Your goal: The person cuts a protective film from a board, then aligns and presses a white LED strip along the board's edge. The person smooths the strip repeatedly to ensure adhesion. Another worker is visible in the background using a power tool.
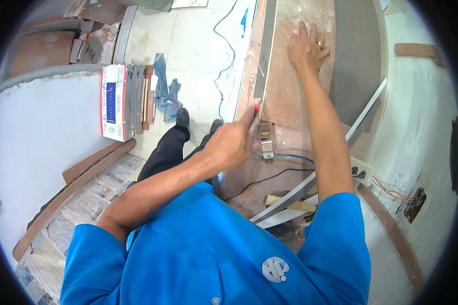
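Note:
My right hand (pixel 308 47) lies flat with fingers spread on a brown board (pixel 297 91), a ring on one finger. Beneath the board, a dark grey strip (pixel 270 35) shows along its left side. My left hand (pixel 231 145) is closed round a slim tool with a red part (pixel 256 107), near the board's lower left corner. Most of that tool is hidden by the fingers, so its kind is unclear. Close to the left hand lies a small clear and metal device (pixel 267 145) with a yellow mark, just below the board's near edge.
A dark grey sheet (pixel 359 61) lies right of the board. Long pale strips (pixel 369 109) cross the bench near my right arm, with a power socket (pixel 361 170) beside them. A blue cable (pixel 232 56) trails over the floor. At left stand stacked panels (pixel 132 99) and denim cloth (pixel 166 94).

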A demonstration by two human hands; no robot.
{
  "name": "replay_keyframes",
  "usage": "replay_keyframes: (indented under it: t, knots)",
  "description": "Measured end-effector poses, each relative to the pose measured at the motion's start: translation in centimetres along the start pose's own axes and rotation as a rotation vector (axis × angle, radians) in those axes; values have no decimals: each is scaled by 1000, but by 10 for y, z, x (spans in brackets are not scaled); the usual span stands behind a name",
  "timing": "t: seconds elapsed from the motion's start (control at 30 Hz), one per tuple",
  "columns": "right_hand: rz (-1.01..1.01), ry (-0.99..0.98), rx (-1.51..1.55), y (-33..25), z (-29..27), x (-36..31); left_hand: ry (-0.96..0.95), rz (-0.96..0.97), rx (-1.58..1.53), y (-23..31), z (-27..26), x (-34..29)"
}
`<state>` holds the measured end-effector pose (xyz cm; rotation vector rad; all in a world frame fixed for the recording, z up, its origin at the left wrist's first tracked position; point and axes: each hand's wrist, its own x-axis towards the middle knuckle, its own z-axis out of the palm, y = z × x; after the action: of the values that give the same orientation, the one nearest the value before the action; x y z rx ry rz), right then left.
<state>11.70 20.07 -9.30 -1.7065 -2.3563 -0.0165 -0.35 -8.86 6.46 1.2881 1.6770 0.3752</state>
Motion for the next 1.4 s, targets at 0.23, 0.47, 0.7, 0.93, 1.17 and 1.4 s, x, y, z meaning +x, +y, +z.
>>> replay_keyframes:
  t: [0.23, 0.47, 0.7, 0.93, 1.17, 1.4]
  knots:
    - [26, -28, -47, 2, -21, 5, 470, 99, -50, -4, -52, 192]
    - [11, -48, 4, -14, -26, 9, 463, 69, 74, 3, -107, 291]
    - [17, -43, -5, -9, -18, 9, 460, 130, 65, 5, -100, 316]
    - [-7, 4, -1, -7, -17, 7, 380, 121, 235, 31, -102, 317]
    - [-48, 90, -81, -5, -13, 6, 331, 150, 266, 28, -83, 280]
    - [-60, 125, -102, -1, -6, 5, 307, 51, 152, 16, -47, 222]
